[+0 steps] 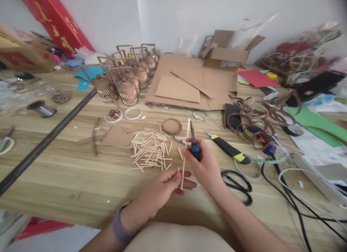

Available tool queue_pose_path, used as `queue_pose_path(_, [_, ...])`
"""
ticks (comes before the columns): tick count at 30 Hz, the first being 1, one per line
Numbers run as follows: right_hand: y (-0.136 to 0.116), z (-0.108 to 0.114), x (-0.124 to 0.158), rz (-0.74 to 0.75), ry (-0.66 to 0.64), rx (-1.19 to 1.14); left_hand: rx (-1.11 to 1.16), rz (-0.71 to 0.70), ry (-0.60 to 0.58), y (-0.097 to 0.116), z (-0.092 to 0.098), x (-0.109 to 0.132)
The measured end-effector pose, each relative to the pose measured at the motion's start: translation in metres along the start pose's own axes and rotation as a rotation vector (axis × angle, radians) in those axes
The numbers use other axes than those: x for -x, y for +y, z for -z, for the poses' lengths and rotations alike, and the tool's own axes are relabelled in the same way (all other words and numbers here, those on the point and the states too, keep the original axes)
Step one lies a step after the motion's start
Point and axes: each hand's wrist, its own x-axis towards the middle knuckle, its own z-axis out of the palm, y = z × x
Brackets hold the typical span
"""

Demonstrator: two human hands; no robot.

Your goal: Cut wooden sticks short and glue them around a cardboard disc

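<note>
My left hand (169,181) pinches a short wooden stick (178,170) between thumb and forefinger, its other fingers spread behind a long thin wooden stick (183,172). With my right hand (206,167) I grip a cutter knife (195,147) with a blue and black handle, blade pointing up and away. The right thumb presses against the long stick, which stands nearly upright beside the blade. Just beyond my left hand lies a loose pile of short cut sticks (151,150). A round cardboard tray (171,126) with a dark woven rim sits behind the pile.
Black-handled scissors (238,187) and a yellow-black cutter (229,148) lie right of my hands. Coiled brown strips (255,113) and cables are farther right. Small woven baskets (127,91) stand back left, near stacked cardboard (176,87). A dark metal ruler (48,143) crosses the left side.
</note>
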Motion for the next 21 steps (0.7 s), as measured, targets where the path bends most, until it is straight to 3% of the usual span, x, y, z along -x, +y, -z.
queue_pose_path(12, [0.019, -0.003, 0.008, 0.019, -0.014, 0.043, -0.093, -0.003, -0.071, -0.007, -0.002, -0.002])
queue_pose_path(17, [0.026, 0.007, 0.015, 0.048, -0.046, 0.104, -0.198, 0.023, 0.027, -0.009, 0.002, -0.002])
queue_pose_path(21, [0.032, 0.029, 0.014, 0.031, -0.079, 0.352, -0.363, 0.022, 0.076, -0.011, 0.008, -0.005])
